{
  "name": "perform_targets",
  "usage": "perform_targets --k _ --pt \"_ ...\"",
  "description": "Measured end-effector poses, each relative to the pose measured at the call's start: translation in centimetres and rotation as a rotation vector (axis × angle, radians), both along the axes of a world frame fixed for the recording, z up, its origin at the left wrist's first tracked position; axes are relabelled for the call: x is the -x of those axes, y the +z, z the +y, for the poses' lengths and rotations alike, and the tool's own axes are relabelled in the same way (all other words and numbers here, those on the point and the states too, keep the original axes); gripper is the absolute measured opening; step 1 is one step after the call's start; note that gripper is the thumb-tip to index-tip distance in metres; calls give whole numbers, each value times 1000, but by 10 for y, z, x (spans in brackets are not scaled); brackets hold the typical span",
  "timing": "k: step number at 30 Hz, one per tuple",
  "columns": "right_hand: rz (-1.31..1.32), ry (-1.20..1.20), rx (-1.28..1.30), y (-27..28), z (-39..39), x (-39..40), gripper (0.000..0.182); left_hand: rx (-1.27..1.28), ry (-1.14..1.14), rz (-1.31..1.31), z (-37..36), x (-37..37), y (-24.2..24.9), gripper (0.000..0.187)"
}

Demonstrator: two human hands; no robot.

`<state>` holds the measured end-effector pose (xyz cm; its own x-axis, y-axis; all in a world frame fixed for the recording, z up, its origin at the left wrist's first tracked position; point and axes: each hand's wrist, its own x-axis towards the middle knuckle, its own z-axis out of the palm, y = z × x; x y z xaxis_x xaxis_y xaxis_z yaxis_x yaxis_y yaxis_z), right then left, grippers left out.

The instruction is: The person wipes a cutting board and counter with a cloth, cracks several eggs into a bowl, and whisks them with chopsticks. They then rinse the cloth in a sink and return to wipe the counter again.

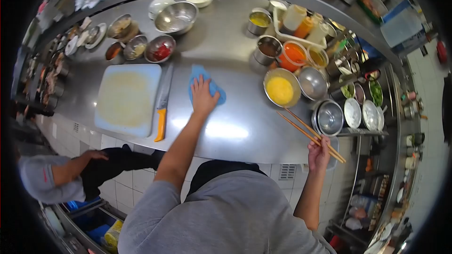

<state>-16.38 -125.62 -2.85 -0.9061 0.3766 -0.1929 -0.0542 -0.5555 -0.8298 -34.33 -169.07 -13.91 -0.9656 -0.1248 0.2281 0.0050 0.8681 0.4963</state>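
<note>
My left hand (203, 98) lies on a blue cloth (216, 90), its fingers spread out and pressing it against the steel counter (235, 108). A pair of long wooden chopsticks (301, 127) is gripped in my right hand (318, 153), at the counter's front right edge. Their tips point up and left, close below a metal bowl of beaten yellow egg (279, 90). Left of the cloth lies a knife with an orange handle (161, 124), alongside a white cutting board (125, 99).
Sauce containers, such as a tub of orange sauce (294, 55), and squeeze bottles (303, 26) crowd the back right. Stacked metal bowls (329, 117) stand at the right edge. A large metal bowl (176, 18) and a bowl of red pieces (160, 49) sit back left. Another person (66, 174) is at left.
</note>
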Motion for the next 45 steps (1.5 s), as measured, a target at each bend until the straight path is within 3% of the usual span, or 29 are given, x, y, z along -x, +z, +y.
perform_targets --k 2,5,9,10,13,15,16,19,22,23,25,28,30,33,35,36,37,39,40,42,45 --pt "15 -17 -14 10 0 -9 15 -23 -144 7 12 34 -1 69" --pt "8 -43 -80 15 18 -40 16 -34 -423 -43 58 13 2 69" --pt "-7 -194 -40 6 50 -96 16 -131 -841 -50 162 -75 -6 69" --pt "-22 -230 -32 5 56 -108 17 -198 -927 40 193 -101 -18 65" --pt "-27 -271 -20 6 75 -134 19 -348 -1173 -74 273 -178 -4 47" --pt "-6 -272 -19 2 91 -150 20 -378 -1369 -30 300 -210 -21 46" --pt "16 -256 -13 -4 104 -157 21 -356 -1314 -40 297 -210 -19 46" --pt "22 -192 -8 -14 135 -175 22 -490 -877 -61 262 -206 -11 47" --pt "-6 -142 13 -32 160 -190 22 -460 -308 139 169 -189 -16 40" --pt "-5 -125 19 -37 166 -194 22 -393 -216 189 124 -185 -19 41" --pt "-47 -72 32 -43 172 -197 21 -294 140 124 46 -208 -12 43" --pt "-1 20 69 -40 180 -200 20 -100 466 137 -35 -295 -20 46" --pt "18 39 73 -38 192 -204 20 -574 800 21 -62 -352 -31 43" --pt "21 22 72 -38 208 -213 20 -580 716 -11 -64 -382 -28 44" --pt "-6 -17 55 -35 217 -225 19 -495 602 126 -21 -368 18 43" --pt "-30 -44 70 -34 218 -227 20 -614 509 150 8 -349 49 43" --pt "-48 -75 83 -32 220 -228 20 -631 485 137 13 -323 43 43" --pt "-54 -108 67 -25 223 -232 20 -279 262 100 29 -277 13 45" --pt "-37 -81 61 -20 224 -234 19 -302 224 90 53 -265 -11 45" --pt "-10 -91 38 -12 234 -247 18 105 78 224 115 -243 -46 48" --pt "45 -167 15 -9 255 -273 15 -207 -407 175 258 -259 -27 46"
